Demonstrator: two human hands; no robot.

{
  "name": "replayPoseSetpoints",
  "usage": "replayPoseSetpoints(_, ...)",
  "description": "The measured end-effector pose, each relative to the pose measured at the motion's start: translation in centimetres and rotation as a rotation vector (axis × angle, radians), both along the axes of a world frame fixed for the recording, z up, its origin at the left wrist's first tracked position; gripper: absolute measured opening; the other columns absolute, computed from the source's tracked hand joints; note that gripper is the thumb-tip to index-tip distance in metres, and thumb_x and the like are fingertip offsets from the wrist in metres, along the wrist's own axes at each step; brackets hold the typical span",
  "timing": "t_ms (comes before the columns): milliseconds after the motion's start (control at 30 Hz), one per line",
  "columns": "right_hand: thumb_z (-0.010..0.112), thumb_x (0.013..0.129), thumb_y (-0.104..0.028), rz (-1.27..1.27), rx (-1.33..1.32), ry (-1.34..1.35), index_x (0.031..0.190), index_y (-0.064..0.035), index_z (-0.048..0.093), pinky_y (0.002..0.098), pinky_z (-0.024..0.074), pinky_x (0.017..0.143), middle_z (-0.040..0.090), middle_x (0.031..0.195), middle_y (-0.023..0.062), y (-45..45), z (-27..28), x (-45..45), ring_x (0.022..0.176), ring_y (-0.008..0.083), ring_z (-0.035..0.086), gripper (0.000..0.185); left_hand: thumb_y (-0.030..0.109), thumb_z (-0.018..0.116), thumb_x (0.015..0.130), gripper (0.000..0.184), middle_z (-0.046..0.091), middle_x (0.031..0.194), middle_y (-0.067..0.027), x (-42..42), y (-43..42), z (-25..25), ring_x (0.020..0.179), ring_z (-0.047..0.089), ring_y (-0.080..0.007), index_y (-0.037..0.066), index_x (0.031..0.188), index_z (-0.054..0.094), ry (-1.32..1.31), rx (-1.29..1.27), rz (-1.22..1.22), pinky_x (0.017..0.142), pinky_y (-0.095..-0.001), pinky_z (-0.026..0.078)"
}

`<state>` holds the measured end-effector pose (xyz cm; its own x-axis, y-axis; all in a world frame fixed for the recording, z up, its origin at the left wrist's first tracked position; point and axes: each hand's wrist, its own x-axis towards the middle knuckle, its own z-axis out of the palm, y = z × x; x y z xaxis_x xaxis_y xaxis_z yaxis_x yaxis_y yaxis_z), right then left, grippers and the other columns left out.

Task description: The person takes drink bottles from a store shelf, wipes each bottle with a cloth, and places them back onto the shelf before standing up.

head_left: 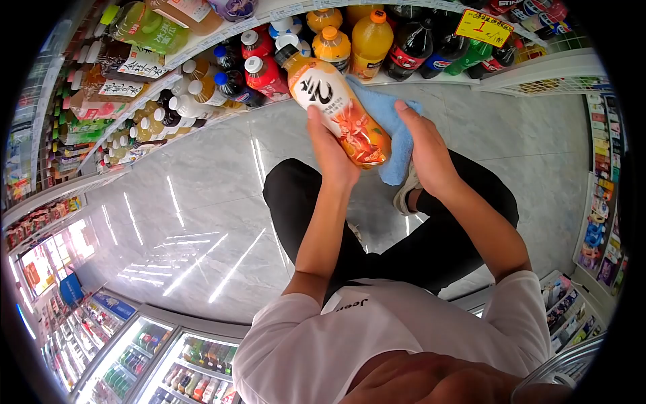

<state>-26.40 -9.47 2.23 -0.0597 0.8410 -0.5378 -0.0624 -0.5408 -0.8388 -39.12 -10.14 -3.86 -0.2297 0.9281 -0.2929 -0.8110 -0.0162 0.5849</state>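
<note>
An orange juice bottle (pixel 343 114) with a dark cap and a white and orange label is tilted in front of the lowest drinks shelf, its cap pointing up and left. My left hand (pixel 334 152) is closed around its lower side, thumb on the label. A light blue cloth (pixel 398 145) is pressed along the bottle's right side. My right hand (pixel 431 151) grips this cloth, with the thumb on top; its other fingers are mostly hidden behind it.
Rows of drink bottles, including an orange soda bottle (pixel 371 44) and a cola bottle (pixel 410 50), stand on the shelf ahead. A yellow price tag (pixel 484 27) hangs there. Grey tiled floor (pixel 202 202) lies below. Glass-door coolers (pixel 195 363) stand behind at lower left.
</note>
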Motion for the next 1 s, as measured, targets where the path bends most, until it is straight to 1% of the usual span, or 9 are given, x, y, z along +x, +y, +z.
replayPoseSetpoints(200, 0.050, 0.099, -0.049, -0.143, 0.005, 0.113, 0.120, 0.0046, 0.060, 0.0259, 0.0460, 0.086, 0.064, 0.108, 0.0080, 0.0, 0.1, -0.4, 0.095, 0.0127, 0.059, 0.058, 0.030, 0.070, 0.092, 0.054, 0.060, 0.121, -0.0098, 0.1, -0.3, -2.5, 0.109, 0.061, -0.0190, 0.001, 0.132, 0.046, 0.317, 0.117, -0.017, 0.093, -0.0342, 0.051)
replayPoseSetpoints(300, 0.050, 0.100, -0.047, -0.162, 0.092, 0.302, 0.129, 0.0049, 0.055, 0.0288, 0.0447, 0.098, 0.062, 0.123, 0.0113, 0.9, 1.0, 0.1, 0.111, 0.0159, 0.059, 0.059, 0.032, 0.073, 0.089, 0.058, 0.061, 0.118, -0.0092, -0.1, -0.7, -2.6, 0.107, 0.061, -0.0174, -0.001, 0.130, 0.049, 0.531, 0.154, -0.060, 0.092, -0.0325, 0.051)
replayPoseSetpoints(333, 0.049, 0.101, -0.045, -0.180, 0.129, 0.325, 0.129, 0.0048, 0.056, 0.0296, 0.0449, 0.098, 0.062, 0.123, 0.0111, 1.3, 1.1, 0.4, 0.111, 0.0161, 0.060, 0.058, 0.024, 0.081, 0.081, 0.061, 0.059, 0.118, -0.0067, -0.3, -0.9, -2.5, 0.104, 0.059, -0.0162, 0.000, 0.128, 0.051, 0.518, 0.143, -0.120, 0.092, -0.0315, 0.048)
replayPoseSetpoints(433, 0.047, 0.102, -0.042, -0.158, 0.259, 0.375, 0.128, 0.0046, 0.056, 0.0318, 0.0456, 0.099, 0.063, 0.123, 0.0108, 2.1, 1.3, 1.3, 0.112, 0.0170, 0.061, 0.054, 0.022, 0.084, 0.075, 0.061, 0.059, 0.115, -0.0058, -0.7, -1.5, -2.3, 0.103, 0.060, -0.0169, -0.001, 0.123, 0.055, 0.708, 0.213, -0.277, 0.091, -0.0316, 0.048)
replayPoseSetpoints(600, 0.044, 0.103, -0.037, 0.275, 0.747, 0.177, 0.126, 0.0040, 0.057, 0.0341, 0.0457, 0.100, 0.065, 0.121, 0.0121, 3.1, 2.9, 1.8, 0.111, 0.0196, 0.062, 0.049, 0.020, 0.082, 0.076, 0.060, 0.064, 0.114, -0.0072, -0.9, -2.7, -1.7, 0.102, 0.062, -0.0154, -0.003, 0.126, 0.057, 0.395, 0.221, -0.538, 0.090, -0.0312, 0.050)
replayPoseSetpoints(700, 0.041, 0.099, -0.048, 0.456, 0.806, 0.009, 0.125, 0.0063, 0.058, 0.0373, 0.0463, 0.100, 0.061, 0.128, 0.0177, 3.9, 2.7, 3.0, 0.117, 0.0250, 0.060, 0.063, 0.024, 0.078, 0.079, 0.056, 0.067, 0.113, -0.0085, -2.2, -3.0, -2.8, 0.102, 0.063, -0.0152, -0.003, 0.125, 0.058, 0.146, 0.194, -0.718, 0.090, -0.0310, 0.050)
replayPoseSetpoints(833, 0.041, 0.101, -0.026, 0.381, 0.595, 0.120, 0.121, 0.0029, 0.062, 0.0369, 0.0425, 0.105, 0.066, 0.121, 0.0142, 4.0, 3.1, 2.9, 0.118, 0.0226, 0.059, 0.041, 0.028, 0.074, 0.082, 0.058, 0.066, 0.113, -0.0086, -2.3, -2.9, -3.5, 0.102, 0.063, -0.0151, -0.005, 0.127, 0.056, 0.072, 0.177, -0.765, 0.089, -0.0302, 0.051)
replayPoseSetpoints(933, 0.040, 0.102, -0.026, 0.527, 1.080, -0.159, 0.118, 0.0038, 0.064, 0.0386, 0.0399, 0.107, 0.066, 0.122, 0.0147, 4.9, 2.3, 3.4, 0.122, 0.0246, 0.057, 0.041, 0.026, 0.073, 0.084, 0.059, 0.065, 0.116, -0.0087, -2.4, -2.3, -2.8, 0.103, 0.063, -0.0152, -0.005, 0.130, 0.052, 0.213, 0.231, -0.716, 0.090, -0.0305, 0.051)
replayPoseSetpoints(1000, 0.040, 0.102, -0.025, 0.499, 1.086, -0.155, 0.118, 0.0045, 0.064, 0.0394, 0.0382, 0.109, 0.066, 0.124, 0.0155, 5.2, 2.2, 4.1, 0.126, 0.0259, 0.054, 0.041, 0.023, 0.071, 0.086, 0.057, 0.064, 0.116, -0.0085, -2.1, -1.7, -2.0, 0.103, 0.063, -0.0150, -0.004, 0.131, 0.051, 0.257, 0.201, -0.645, 0.090, -0.0309, 0.051)
